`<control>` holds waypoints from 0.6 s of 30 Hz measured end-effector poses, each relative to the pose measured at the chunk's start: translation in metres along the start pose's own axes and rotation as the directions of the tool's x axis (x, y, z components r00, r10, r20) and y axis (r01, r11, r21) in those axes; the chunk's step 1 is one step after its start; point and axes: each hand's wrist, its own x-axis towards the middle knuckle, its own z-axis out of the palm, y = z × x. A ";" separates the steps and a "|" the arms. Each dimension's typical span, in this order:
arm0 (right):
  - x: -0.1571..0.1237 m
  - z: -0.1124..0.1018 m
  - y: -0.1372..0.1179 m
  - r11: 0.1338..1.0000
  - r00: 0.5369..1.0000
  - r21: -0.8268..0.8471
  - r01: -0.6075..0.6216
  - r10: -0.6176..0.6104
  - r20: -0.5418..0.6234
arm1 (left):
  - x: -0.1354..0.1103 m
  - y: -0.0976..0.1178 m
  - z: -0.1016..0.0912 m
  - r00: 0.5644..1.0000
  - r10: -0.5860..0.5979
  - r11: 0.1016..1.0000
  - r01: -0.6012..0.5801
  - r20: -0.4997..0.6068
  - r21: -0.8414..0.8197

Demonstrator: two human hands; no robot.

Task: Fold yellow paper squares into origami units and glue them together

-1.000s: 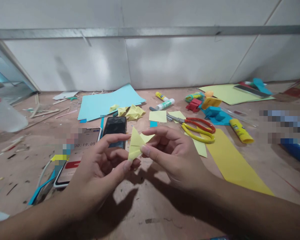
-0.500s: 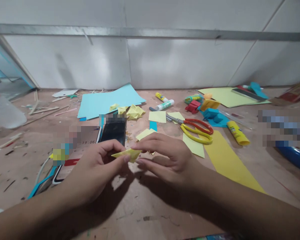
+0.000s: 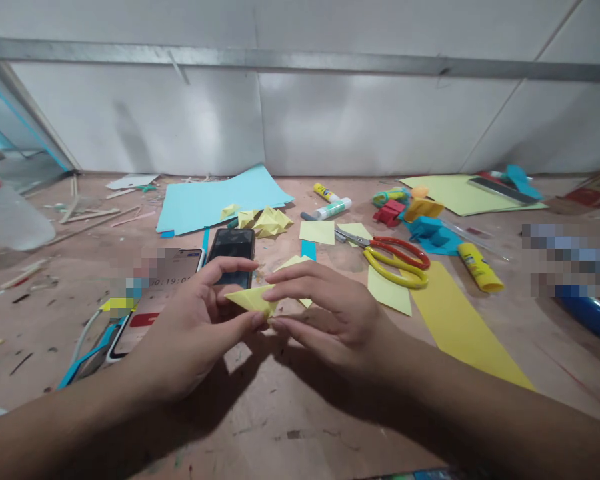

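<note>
A small folded piece of yellow paper (image 3: 250,299) is held just above the table between both hands. My left hand (image 3: 200,327) pinches its lower edge with the thumb, and its index finger is raised and curved away. My right hand (image 3: 330,307) grips the paper's right end between thumb and fingertips. Just beyond the hands lie yellow paper squares (image 3: 317,232) and a cluster of folded yellow paper pieces (image 3: 273,221). The fingers partly cover one square behind them.
Scissors (image 3: 397,261) with red and yellow handles lie right of centre, near glue sticks (image 3: 480,267) and a yellow strip (image 3: 470,327). Two phones (image 3: 233,250) lie beyond my left hand. Blue sheets (image 3: 220,200) rest by the wall. Folded blue paper (image 3: 433,230) sits at right.
The folded paper has tilted, showing a broader triangular face. My left index finger has lifted off it, while the right fingers stay on its right end. The view has shifted slightly.
</note>
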 end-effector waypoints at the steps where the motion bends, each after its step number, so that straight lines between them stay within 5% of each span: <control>1: 0.000 0.000 0.000 1.000 1.000 -0.008 -0.008 0.008 -0.006 | 0.000 0.000 0.000 1.000 0.009 1.000 -0.009 -0.017 -0.001; 12: 0.005 -0.001 -0.004 0.939 0.953 0.169 -0.299 0.303 0.001 | 0.002 0.001 -0.001 0.988 0.129 0.991 -0.125 -0.079 0.055; 18: 0.004 0.008 -0.015 0.594 0.743 0.557 -0.580 0.666 0.063 | -0.003 0.004 0.002 0.990 0.137 0.989 -0.135 -0.041 0.063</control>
